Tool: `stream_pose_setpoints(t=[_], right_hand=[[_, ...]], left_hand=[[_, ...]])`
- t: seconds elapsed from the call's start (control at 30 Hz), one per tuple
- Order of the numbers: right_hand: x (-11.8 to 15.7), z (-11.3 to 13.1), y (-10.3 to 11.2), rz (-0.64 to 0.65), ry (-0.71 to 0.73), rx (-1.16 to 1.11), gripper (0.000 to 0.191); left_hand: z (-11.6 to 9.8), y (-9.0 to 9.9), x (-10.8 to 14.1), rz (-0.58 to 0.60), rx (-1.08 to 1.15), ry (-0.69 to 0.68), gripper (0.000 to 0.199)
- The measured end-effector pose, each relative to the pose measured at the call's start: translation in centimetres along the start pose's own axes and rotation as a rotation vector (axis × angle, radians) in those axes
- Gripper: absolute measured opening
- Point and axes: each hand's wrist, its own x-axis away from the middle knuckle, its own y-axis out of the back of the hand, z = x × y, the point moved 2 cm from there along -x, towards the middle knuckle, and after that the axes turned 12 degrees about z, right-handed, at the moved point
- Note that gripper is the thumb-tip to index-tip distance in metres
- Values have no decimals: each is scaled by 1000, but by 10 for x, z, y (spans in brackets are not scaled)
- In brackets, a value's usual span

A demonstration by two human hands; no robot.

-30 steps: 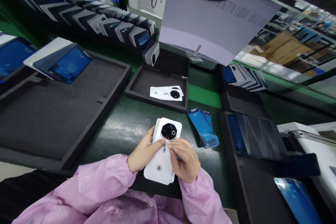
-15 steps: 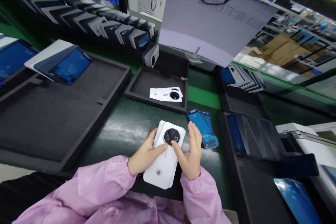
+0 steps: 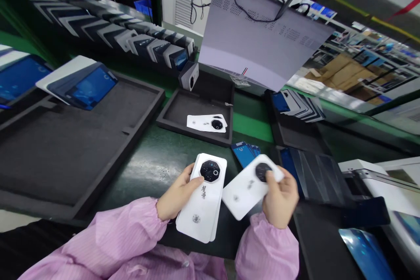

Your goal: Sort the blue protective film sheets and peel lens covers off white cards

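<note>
My left hand (image 3: 175, 192) holds a small stack of white phone back covers (image 3: 202, 199), each with a black round camera ring, low over the green bench. My right hand (image 3: 282, 197) grips a single white back cover (image 3: 244, 188) by its camera end, held tilted to the right of the stack. Just behind that cover lies a pile of blue film sheets (image 3: 244, 152). Both arms wear pink sleeves.
A small black foam tray (image 3: 177, 111) holds one white cover (image 3: 206, 122). A large black foam tray (image 3: 59, 148) lies at left. Rows of covers stand on racks behind (image 3: 141, 43) and at right (image 3: 302, 105). A tilted grey panel (image 3: 262, 48) hangs overhead. A white machine (image 3: 387, 179) sits far right.
My right hand has lifted the top white cover off the stack and carried it to the right. My left hand keeps the rest of the stack in place.
</note>
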Motion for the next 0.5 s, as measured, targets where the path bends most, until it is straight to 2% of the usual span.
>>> stream_pose_setpoints(t=[0.07, 0.1, 0.17, 0.2, 0.27, 0.37, 0.43, 0.5], right_hand=[[10, -6, -20, 337, -126, 146, 34], [17, -8, -31, 461, -152, 233, 32], [28, -12, -50, 572, -88, 429, 27], [32, -13, -57, 571, -10, 522, 25], [35, -10, -63, 487, 175, 634, 21], [36, 0, -57, 298, 358, 511, 15], [39, 7, -53, 285, 382, 341, 10], [42, 12, -53, 371, 321, 248, 10]], left_hand=[[0, 1, 0, -1, -7, -9, 58], [0, 1, 0, 6, -15, -11, 57], [1, 2, 0, 30, -31, -16, 55], [2, 2, 0, 44, -38, -18, 55], [4, 1, -1, 66, -47, -21, 56], [7, 1, -2, 67, -73, -15, 60], [9, 1, -3, 62, -108, -38, 60], [11, 0, -3, 62, -167, -92, 59]])
